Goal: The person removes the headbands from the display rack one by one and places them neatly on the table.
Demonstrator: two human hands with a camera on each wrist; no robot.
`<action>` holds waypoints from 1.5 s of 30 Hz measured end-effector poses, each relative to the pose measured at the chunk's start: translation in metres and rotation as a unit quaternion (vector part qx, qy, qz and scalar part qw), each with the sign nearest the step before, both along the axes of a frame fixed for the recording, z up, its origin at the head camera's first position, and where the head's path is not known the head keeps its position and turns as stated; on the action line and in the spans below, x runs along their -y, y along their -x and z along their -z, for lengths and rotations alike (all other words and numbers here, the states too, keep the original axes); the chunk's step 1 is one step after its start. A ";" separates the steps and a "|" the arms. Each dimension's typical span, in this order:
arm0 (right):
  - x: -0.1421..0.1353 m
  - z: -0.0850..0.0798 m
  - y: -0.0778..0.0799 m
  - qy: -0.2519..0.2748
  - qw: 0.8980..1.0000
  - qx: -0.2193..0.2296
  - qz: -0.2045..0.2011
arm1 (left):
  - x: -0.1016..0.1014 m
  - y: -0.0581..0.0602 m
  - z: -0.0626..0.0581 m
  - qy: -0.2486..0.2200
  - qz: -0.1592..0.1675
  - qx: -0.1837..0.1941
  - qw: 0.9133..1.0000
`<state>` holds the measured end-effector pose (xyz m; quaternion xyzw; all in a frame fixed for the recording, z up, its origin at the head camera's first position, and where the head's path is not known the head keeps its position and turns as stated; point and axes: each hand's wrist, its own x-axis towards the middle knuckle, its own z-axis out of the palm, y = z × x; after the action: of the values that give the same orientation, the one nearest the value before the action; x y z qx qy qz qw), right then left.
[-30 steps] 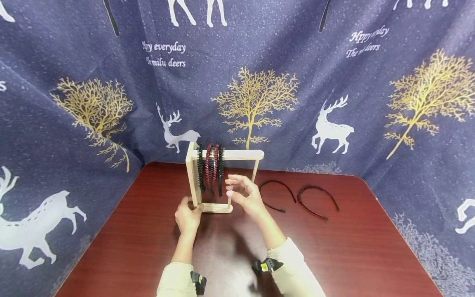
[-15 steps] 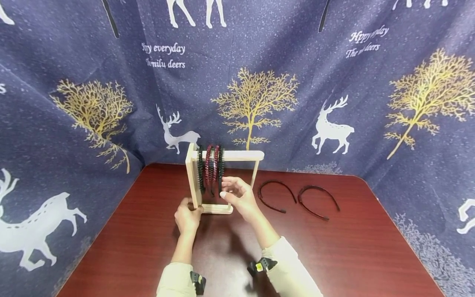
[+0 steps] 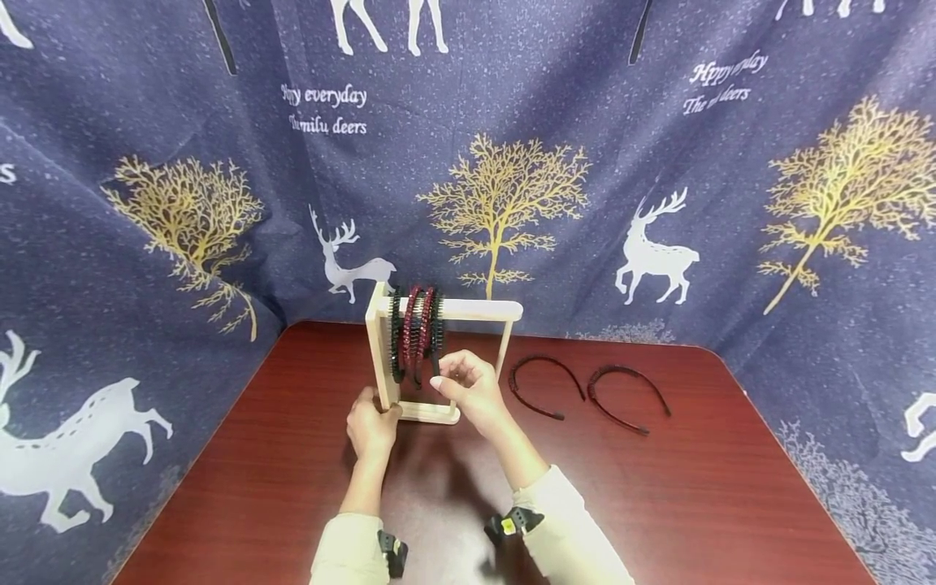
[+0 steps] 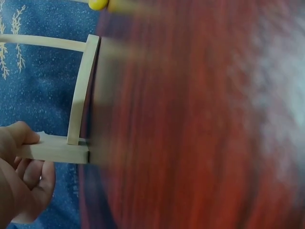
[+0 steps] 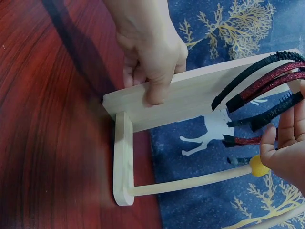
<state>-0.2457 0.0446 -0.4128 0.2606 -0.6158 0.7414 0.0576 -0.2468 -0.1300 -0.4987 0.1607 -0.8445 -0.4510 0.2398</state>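
A pale wooden stand (image 3: 483, 309) is upright on the table, with several black and dark red headbands hung side by side over its top bar. My left hand (image 3: 373, 425) grips the lower part of its upright board (image 5: 157, 105), thumb on one face and fingers behind. My right hand (image 3: 474, 394) pinches the lower end of the rightmost black headband (image 3: 438, 345) between thumb and fingers. In the right wrist view, the free ends of the red headbands (image 5: 267, 88) show beside the right hand's fingers. The left wrist view shows the stand's base (image 4: 82, 90).
Two dark headbands, one nearer (image 3: 537, 412) and another farther right (image 3: 617, 418), lie on the reddish-brown table (image 3: 695, 504). A thin wooden rod (image 5: 190, 185) with a yellow ball (image 5: 258, 165) joins the base. Behind the table hangs a blue cloth (image 3: 468, 97) with deer and trees.
My right hand has moved left from beside the hung headbands to the rightmost black one and taken its lower end. The left hand has kept its place on the stand.
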 end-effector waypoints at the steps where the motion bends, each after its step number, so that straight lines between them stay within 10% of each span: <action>1: 0.000 -0.001 0.000 0.001 1.000 -0.001 0.001 | -0.001 0.000 0.000 0.004 -0.001 0.002 1.000; 45: -0.039 -0.020 -0.001 0.062 0.996 -0.049 0.028 | 0.000 0.003 0.004 -0.014 -0.007 0.027 1.000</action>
<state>-0.2449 0.0840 -0.3926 0.2754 -0.5717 0.7627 0.1245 -0.2501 -0.1300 -0.5024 0.1819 -0.8431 -0.4569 0.2175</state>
